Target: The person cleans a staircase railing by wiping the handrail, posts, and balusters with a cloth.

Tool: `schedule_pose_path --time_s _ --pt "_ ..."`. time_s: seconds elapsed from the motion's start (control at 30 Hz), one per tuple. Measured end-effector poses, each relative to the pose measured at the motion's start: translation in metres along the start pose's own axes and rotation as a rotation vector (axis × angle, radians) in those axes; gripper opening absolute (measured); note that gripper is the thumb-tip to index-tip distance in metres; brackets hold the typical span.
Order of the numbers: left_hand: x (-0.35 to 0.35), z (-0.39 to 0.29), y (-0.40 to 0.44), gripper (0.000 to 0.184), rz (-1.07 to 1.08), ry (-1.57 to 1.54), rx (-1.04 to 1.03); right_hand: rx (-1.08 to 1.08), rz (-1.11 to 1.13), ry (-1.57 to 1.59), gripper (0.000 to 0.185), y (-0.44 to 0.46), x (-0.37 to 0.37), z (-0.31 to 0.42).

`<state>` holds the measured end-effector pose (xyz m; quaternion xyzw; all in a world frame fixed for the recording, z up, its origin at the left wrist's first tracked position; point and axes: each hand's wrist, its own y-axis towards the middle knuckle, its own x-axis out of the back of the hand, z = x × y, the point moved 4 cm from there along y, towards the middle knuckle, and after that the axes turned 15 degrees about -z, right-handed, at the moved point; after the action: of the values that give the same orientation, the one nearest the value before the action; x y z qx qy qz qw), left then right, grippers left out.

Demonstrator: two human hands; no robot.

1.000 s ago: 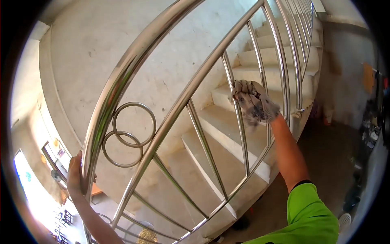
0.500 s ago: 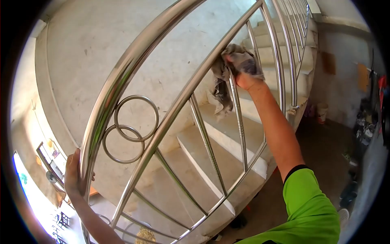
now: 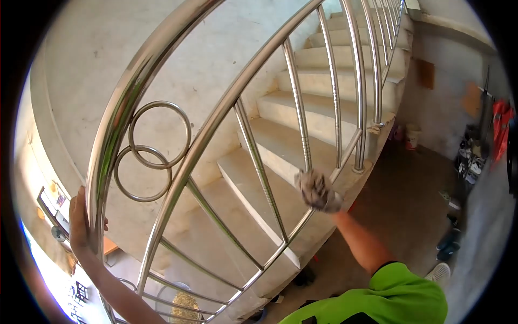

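Note:
On the left, my left hand [image 3: 82, 221] is wrapped round the thick shiny steel handrail [image 3: 120, 102]. My right hand [image 3: 326, 202] is closed on a crumpled grey cloth [image 3: 314, 189], which covers most of the fingers. It presses the cloth round the lower end of a thin steel baluster [image 3: 298, 102], just above the sloping bottom rail [image 3: 294, 231]. Between the handrail and the middle rail [image 3: 229, 107] sit two interlinked steel rings [image 3: 189, 129].
Concrete stairs [image 3: 318, 110] climb behind the railing beside a pale wall [image 3: 162, 70]. Below right, a bucket [image 3: 412, 137], shoes [image 3: 449, 245] and a red item [image 3: 502, 127] stand or hang along the wall. A container of yellowish grain-like stuff [image 3: 185, 308] is at the bottom.
My right hand has moved down with the cloth, from the top of the baluster to its lower end. My left hand stays on the handrail. The view has shifted slightly.

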<state>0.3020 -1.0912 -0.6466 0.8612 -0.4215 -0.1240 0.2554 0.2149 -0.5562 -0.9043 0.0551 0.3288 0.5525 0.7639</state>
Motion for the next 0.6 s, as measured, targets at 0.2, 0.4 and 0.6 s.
schedule_pose_path --time_s 0.2,0.4,0.6 --pt "0.002 0.01 0.009 0.05 -0.013 0.031 -0.047 0.014 -0.077 -0.34 0.017 -0.035 0.025 0.008" --pt "0.001 0.009 0.008 0.049 -0.18 0.074 -0.061 0.359 -0.417 0.04 0.023 0.008 0.058 0.077" --pt "0.012 0.025 0.022 0.046 -0.144 0.0 0.05 0.525 -0.383 -0.138 0.024 0.07 0.05 0.083"
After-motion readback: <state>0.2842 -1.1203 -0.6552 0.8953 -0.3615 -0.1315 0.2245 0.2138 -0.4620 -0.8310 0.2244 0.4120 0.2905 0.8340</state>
